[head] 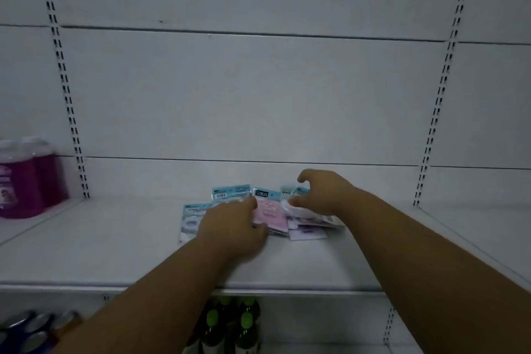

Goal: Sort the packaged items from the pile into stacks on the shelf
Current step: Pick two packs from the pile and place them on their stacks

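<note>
One loose pile of flat plastic packets [275,215] is lying on the white metal shelf [115,244], near its back wall; at least six packets are showing, most with pale blue header cards, one pink, some lilac underneath. The left hand [232,227] is pinching the pink packet [270,210] between thumb and fingers. The right hand [321,192] is hovering with curled fingers over a white packet [298,210]; whether it is gripping it I cannot tell. Two purple bottles [26,181] are standing far left.

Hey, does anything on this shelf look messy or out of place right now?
Yes. The packaged items lie in a loose, overlapping pile at the middle of the shelf, skewed at different angles rather than stacked. Both the left hand and the right hand are on it.
</note>
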{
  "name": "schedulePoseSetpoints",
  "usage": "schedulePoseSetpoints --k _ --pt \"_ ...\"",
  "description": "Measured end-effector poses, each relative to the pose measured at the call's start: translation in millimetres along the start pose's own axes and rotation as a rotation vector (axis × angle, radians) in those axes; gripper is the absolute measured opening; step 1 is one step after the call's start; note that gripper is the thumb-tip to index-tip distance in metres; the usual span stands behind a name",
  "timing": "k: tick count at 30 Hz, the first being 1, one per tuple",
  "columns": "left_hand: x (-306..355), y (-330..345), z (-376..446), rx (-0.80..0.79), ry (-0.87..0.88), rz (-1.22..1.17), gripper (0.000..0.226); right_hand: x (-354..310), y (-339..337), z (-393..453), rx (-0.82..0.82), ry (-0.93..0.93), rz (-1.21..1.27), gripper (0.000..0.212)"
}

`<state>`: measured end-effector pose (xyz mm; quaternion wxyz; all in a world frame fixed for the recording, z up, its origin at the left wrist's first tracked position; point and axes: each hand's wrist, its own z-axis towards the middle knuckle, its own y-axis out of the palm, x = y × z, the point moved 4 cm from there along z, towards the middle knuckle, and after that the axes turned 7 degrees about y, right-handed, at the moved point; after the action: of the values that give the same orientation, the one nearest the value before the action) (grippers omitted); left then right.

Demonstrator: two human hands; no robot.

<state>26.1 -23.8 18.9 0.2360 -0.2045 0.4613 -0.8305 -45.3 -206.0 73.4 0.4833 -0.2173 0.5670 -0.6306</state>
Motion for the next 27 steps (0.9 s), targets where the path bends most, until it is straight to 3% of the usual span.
schedulePoseSetpoints --k 7,14,16,19,21,25,27 --pt "-3.8 12.3 7.6 0.017 -0.347 -0.217 0.023 4.1 32.0 6.5 -0.146 -0.043 -0.072 0.058" --pt "-17.6 13.1 17.3 -0.072 -0.623 -0.556 0.021 2.1 30.1 4.2 -0.055 -0.118 -0.365 0.029" --pt "-21.6 9.1 18.6 -0.058 -0.674 -0.542 0.022 -0.2 26.8 1.1 -0.018 -0.149 -0.409 0.023" --pt "-19.6 6.8 20.6 0.018 -0.641 -0.724 0.026 1.2 17.3 -4.2 0.084 -0.178 -0.324 0.005" --pt "-15.6 4.7 18.3 0.076 -0.648 -0.781 0.024 6.4 12.3 -6.0 0.137 -0.153 -0.198 0.005" --pt "-4.2 5.5 12.9 0.165 -0.662 -0.895 0.015 20.2 6.5 -16.6 0.266 -0.079 0.278 0.027" --pt "0.5 8.4 11.4 0.228 -0.639 -1.001 0.016 28.8 4.4 -25.4 0.366 -0.053 0.36 0.031"
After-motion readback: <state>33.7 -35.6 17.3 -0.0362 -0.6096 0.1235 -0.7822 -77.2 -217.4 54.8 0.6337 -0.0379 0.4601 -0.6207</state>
